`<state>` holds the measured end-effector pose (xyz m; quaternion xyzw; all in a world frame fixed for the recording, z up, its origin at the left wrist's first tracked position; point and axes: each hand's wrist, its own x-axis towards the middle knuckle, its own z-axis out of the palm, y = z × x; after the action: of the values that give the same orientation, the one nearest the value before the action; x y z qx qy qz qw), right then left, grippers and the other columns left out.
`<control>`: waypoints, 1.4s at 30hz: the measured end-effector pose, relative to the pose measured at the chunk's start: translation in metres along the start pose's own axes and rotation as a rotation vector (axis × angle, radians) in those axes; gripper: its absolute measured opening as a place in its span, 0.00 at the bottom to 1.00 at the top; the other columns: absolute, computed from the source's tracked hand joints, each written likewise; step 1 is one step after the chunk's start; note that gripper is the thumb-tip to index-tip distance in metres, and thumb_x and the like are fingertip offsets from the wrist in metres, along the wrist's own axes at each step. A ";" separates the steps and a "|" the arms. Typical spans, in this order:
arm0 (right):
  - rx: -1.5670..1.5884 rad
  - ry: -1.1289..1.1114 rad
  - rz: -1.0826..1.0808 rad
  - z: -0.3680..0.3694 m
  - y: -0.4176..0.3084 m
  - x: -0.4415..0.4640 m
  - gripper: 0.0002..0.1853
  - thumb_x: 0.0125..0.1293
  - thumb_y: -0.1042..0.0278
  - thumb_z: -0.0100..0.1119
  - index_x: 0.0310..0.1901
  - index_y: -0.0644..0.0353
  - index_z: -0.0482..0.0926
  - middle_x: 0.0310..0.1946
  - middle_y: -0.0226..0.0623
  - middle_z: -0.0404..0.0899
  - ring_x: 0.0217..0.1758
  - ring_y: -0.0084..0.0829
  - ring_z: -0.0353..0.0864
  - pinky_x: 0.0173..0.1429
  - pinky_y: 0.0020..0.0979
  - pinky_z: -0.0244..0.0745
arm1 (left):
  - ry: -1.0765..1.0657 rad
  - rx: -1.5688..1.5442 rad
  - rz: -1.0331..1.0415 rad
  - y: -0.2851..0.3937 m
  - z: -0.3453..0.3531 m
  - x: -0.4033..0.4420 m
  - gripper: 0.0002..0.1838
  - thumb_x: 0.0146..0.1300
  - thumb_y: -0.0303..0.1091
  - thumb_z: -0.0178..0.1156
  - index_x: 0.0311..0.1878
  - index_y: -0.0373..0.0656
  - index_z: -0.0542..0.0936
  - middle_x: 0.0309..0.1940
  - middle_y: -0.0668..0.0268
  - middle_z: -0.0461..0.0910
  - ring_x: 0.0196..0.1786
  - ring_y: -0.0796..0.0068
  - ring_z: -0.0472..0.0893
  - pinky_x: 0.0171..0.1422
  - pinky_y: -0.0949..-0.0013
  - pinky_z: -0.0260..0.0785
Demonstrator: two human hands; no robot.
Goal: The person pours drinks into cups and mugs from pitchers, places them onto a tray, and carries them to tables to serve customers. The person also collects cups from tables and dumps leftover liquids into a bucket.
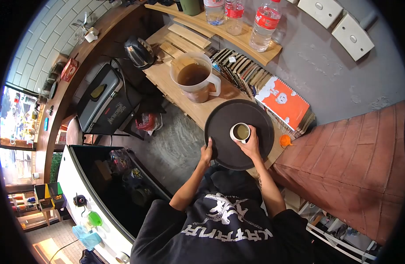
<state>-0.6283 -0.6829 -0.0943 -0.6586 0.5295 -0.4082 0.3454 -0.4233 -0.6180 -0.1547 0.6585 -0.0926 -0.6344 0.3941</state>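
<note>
A round black tray (224,119) extends over the front edge of the wooden counter. My left hand (206,152) grips the tray's left rim, thumb on top. A small white cup (233,132) with greenish liquid is on or just above the tray, right of its middle. My right hand (252,145) is wrapped around the cup's right side. Whether the cup's base touches the tray cannot be made out. Behind the tray stands a clear plastic pitcher (192,86) of brown liquid, its handle towards the right.
A row of books (242,70) and an orange notebook (282,103) line the wall. The black kettle (140,53) stands at the back left. Bottles (265,26) stand on a shelf above. An orange item (285,141) lies right of the tray, near a reddish brick structure (343,163).
</note>
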 end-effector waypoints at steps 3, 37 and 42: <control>-0.070 -0.045 0.012 0.001 0.006 -0.002 0.44 0.46 0.66 0.79 0.62 0.64 0.61 0.55 0.52 0.71 0.60 0.49 0.73 0.63 0.42 0.68 | 0.183 0.016 0.019 0.007 0.015 -0.011 0.50 0.62 0.70 0.55 0.61 0.21 0.69 0.56 0.44 0.75 0.58 0.55 0.77 0.61 0.57 0.70; 0.027 -0.377 0.058 0.066 0.040 0.001 0.10 0.76 0.68 0.48 0.49 0.67 0.72 0.35 0.37 0.82 0.39 0.21 0.78 0.44 0.25 0.72 | 0.781 -0.318 0.270 -0.066 -0.118 -0.158 0.32 0.70 0.56 0.56 0.26 0.31 0.79 0.19 0.70 0.73 0.24 0.80 0.70 0.28 0.67 0.63; 0.128 -0.648 0.024 0.089 -0.026 -0.035 0.16 0.74 0.66 0.50 0.54 0.72 0.71 0.41 0.50 0.81 0.45 0.35 0.81 0.50 0.33 0.74 | 0.988 -0.425 0.296 -0.132 -0.131 -0.227 0.31 0.70 0.55 0.55 0.27 0.31 0.79 0.19 0.71 0.72 0.25 0.82 0.69 0.28 0.68 0.63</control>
<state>-0.5410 -0.6418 -0.1147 -0.7249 0.3731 -0.2057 0.5413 -0.3944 -0.3357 -0.0805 0.7637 0.1416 -0.1929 0.5996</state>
